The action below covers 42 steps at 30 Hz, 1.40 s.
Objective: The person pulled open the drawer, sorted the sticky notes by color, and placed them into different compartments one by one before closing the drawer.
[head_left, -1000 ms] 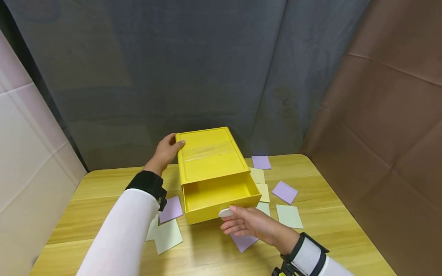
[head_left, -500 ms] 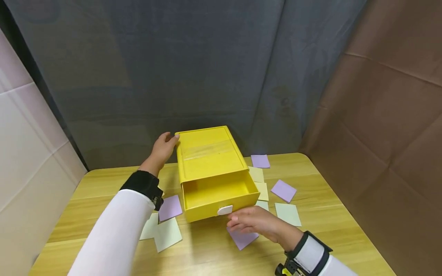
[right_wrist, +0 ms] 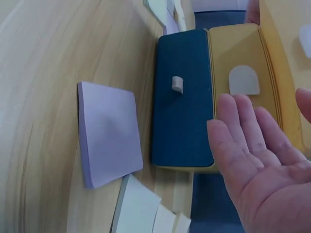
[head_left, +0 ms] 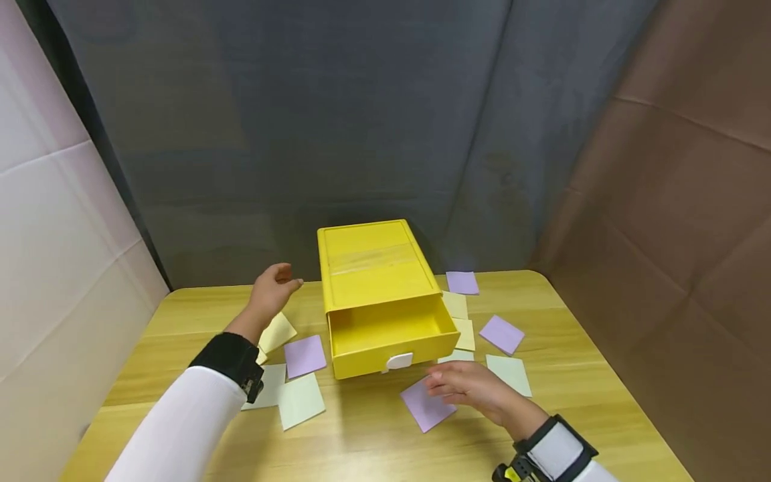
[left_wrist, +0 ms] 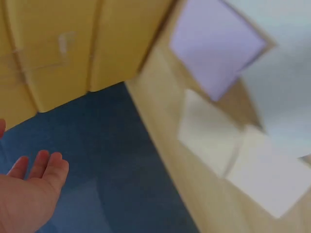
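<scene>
Dark grey cloth backdrop, brown sheet to the right, pale panels to the left. Wooden tabletop (head_left: 373, 442), light grain.

Yellow drawer box (head_left: 376, 268) at centre-back of tabletop, drawer (head_left: 391, 331) pulled out toward the viewer, inside bare and yellow, white tab handle (head_left: 397, 361) on its front.

Sticky note pads scattered both sides of the box. Left: pale yellow pad (head_left: 277, 333), purple pad (head_left: 304, 355), pale green pad (head_left: 300, 400), a white one partly under the forearm. Right: purple pad at the back (head_left: 462, 282), purple pad (head_left: 504, 334), pale green pad (head_left: 508, 374), pale yellow pads tucked against the drawer's side.

Left hand (head_left: 272, 292) raised off the tabletop, just left of the box, not touching it; fingers loosely bent, grip slack, nothing in it. Left wrist view confirms an empty palm (left_wrist: 24, 194), though blurred.

Right hand (head_left: 470, 387) low in front of the drawer, fingers extended over a purple pad (head_left: 424, 406) lying flat on the tabletop; fingertips at its upper edge, contact uncertain. Grip unclosed, holding nothing. Right wrist view: palm (right_wrist: 257, 160) spread, same purple pad (right_wrist: 109, 138) beside it, drawer front beyond.
</scene>
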Motion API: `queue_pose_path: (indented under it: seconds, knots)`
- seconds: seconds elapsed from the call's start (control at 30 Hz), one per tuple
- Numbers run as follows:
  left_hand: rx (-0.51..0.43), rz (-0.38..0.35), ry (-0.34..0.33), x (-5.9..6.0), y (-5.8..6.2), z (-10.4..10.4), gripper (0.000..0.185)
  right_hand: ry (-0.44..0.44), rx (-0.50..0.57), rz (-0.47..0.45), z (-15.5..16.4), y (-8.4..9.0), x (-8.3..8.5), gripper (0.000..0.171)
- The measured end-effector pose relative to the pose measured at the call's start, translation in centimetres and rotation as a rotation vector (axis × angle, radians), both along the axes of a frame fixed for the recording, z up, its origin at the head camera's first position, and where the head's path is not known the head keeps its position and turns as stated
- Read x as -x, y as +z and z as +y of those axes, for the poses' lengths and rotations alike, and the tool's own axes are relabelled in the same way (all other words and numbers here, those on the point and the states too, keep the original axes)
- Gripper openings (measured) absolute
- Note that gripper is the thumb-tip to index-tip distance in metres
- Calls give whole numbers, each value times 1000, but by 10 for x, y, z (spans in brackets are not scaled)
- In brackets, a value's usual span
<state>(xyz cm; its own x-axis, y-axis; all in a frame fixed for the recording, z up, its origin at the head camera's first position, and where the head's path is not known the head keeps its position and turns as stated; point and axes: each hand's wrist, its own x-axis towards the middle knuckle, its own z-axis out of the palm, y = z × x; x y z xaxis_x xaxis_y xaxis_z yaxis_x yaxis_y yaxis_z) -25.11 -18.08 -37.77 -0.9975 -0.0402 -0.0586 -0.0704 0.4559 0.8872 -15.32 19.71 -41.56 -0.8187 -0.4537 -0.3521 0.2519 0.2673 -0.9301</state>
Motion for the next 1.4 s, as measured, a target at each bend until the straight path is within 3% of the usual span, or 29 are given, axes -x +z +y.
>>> queue_pose_path:
  seconds: [0.3,0.5,0.63,1.0,1.4]
  knots:
    - [142,22,-26,-18,-43,-5,57,-135,-59,75,11,-7,3,56]
    - [206,23,-61,-30,-67,-2,59,-302,-199,181,7,-14,1,47]
    - [236,26,-88,-33,-77,3,60,-365,-293,275,5,-20,1,43]
    - [418,37,-152,-37,-95,18,66,-342,-429,459,7,-33,-1,46]
    - [612,39,-245,-28,-99,23,67,-316,-471,484,7,-35,0,48]
